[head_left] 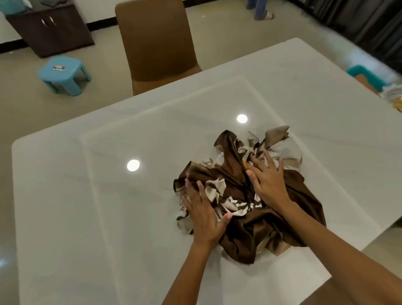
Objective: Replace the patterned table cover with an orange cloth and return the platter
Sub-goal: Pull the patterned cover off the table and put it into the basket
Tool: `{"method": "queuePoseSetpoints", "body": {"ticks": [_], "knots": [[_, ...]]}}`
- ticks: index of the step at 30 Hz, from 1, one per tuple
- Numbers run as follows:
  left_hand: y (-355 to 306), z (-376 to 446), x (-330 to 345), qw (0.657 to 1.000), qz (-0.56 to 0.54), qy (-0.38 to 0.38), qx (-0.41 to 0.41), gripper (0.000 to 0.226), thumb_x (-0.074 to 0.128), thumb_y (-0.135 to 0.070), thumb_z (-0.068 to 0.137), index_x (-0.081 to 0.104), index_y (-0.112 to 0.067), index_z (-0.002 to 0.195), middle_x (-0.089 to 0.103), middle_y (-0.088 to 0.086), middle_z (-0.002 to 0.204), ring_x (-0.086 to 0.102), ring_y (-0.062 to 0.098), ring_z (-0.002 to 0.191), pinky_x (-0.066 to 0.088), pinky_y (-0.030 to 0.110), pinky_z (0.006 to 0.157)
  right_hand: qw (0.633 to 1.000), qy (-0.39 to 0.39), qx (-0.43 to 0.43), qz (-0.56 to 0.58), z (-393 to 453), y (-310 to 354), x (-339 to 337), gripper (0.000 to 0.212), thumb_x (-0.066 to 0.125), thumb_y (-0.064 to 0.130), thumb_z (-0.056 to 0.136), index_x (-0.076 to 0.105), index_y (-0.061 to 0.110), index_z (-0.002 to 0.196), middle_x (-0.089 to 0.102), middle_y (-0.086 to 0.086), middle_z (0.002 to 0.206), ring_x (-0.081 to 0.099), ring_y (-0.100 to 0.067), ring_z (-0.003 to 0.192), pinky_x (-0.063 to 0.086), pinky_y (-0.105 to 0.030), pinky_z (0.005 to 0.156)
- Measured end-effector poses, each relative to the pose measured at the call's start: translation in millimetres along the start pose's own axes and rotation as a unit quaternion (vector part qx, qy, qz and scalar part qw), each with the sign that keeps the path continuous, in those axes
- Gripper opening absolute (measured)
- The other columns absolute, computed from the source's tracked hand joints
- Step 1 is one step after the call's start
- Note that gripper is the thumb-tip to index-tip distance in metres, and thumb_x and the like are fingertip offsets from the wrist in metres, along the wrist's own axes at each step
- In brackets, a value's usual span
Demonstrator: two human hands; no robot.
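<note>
White and glossy, the worktop fills most of my view, with two round ceiling lights mirrored in it. Off its far-left corner, on the beige floor, stands a small blue plastic stool, and behind that a dark cabinet against the wall. A brown upholstered chair is pushed up to the far edge of the worktop.

Right of the worktop's middle, toward my near edge, lies the patterned table cover, bunched into a crumpled heap of brown satin with cream and white patches. My left hand lies on the left flank of the heap, fingers spread and fairly straight, pressing on the cloth, the thumb out toward the middle. My right hand rests flat on top of the heap further back, fingers also splayed, its grip not closed around any fold.

Beyond the worktop's right edge a teal basket shows, blurred, with something pale and yellow beside it that I cannot make out. At the far wall a person's legs stand in sandals.
</note>
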State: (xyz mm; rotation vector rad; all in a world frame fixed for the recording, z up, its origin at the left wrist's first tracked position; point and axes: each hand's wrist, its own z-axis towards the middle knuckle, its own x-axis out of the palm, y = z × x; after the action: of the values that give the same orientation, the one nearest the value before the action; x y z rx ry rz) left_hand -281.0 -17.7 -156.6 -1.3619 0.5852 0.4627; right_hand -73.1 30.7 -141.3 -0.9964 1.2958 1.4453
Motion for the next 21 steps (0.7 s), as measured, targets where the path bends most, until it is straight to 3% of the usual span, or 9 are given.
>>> {"method": "queuePoseSetpoints", "body": {"ticks": [4, 7, 10, 14, 18, 21], "knots": [[-23.1, 40.2, 18.4, 0.992, -0.002, 0.044, 0.118, 0.102, 0.020, -0.085, 0.077, -0.009, -0.020, 0.150, -0.016, 0.023, 0.155, -0.013, 0.039, 0.143, -0.011, 0.047, 0.116, 0.997, -0.030, 0.003, 0.074, -5.0, 5.6, -1.0, 0.061, 0.011, 0.047, 0.100, 0.057, 0.020, 0.128, 0.054, -0.001, 0.136, 0.014, -0.018, 0.144, 0.005, -0.055, 0.114], [-26.2, 55.3, 34.8, 0.976, 0.059, 0.089, 0.188, 0.094, 0.015, -0.081, 0.081, 0.009, -0.019, 0.152, -0.006, 0.020, 0.157, -0.008, 0.039, 0.144, -0.013, 0.055, 0.112, 0.981, -0.042, 0.035, 0.188, -7.4, 7.8, -3.6, 0.045, 0.024, 0.039, 0.099, 0.051, 0.018, 0.128, 0.045, 0.004, 0.140, 0.009, -0.005, 0.143, 0.000, -0.050, 0.118], [-21.2, 61.7, 45.7, 0.968, 0.081, 0.118, 0.205, 0.086, 0.013, -0.076, 0.086, 0.030, -0.018, 0.148, 0.008, 0.015, 0.158, -0.001, 0.037, 0.145, -0.010, 0.059, 0.111, 0.962, -0.054, 0.046, 0.263, -10.3, 5.2, -8.3, 0.044, 0.032, 0.037, 0.098, 0.036, 0.019, 0.138, 0.022, 0.009, 0.154, 0.014, -0.005, 0.144, 0.011, -0.056, 0.116], [-13.3, 64.7, 52.0, 0.973, 0.064, 0.126, 0.185, 0.079, 0.014, -0.070, 0.091, 0.037, -0.018, 0.145, 0.019, 0.013, 0.157, 0.005, 0.033, 0.146, -0.006, 0.057, 0.113, 0.992, -0.066, 0.037, 0.104, -6.5, -9.5, -17.3, 0.059, 0.033, 0.057, 0.092, 0.025, 0.035, 0.147, -0.005, 0.001, 0.160, -0.010, -0.025, 0.146, -0.002, -0.062, 0.112], [-14.0, 62.6, 50.5, 0.984, -0.015, 0.104, 0.142, 0.076, 0.013, -0.067, 0.092, 0.024, -0.017, 0.149, 0.012, 0.010, 0.158, 0.003, 0.027, 0.147, -0.009, 0.049, 0.115, 0.991, 0.067, 0.044, 0.107, -5.8, -16.2, -18.3, 0.087, 0.029, 0.087, 0.071, 0.012, 0.048, 0.146, -0.027, 0.006, 0.155, -0.026, -0.029, 0.141, -0.006, -0.066, 0.109], [-16.2, 62.8, 41.4, 0.982, -0.061, 0.119, 0.136, 0.084, 0.013, -0.071, 0.089, 0.006, -0.015, 0.152, -0.001, 0.006, 0.160, -0.005, 0.022, 0.147, -0.011, 0.046, 0.116, 0.985, 0.142, 0.021, 0.095, -3.1, -9.2, -21.4, 0.105, 0.028, 0.096, 0.056, -0.005, 0.051, 0.145, -0.035, 0.003, 0.151, -0.028, -0.033, 0.139, -0.007, -0.065, 0.110]]}}
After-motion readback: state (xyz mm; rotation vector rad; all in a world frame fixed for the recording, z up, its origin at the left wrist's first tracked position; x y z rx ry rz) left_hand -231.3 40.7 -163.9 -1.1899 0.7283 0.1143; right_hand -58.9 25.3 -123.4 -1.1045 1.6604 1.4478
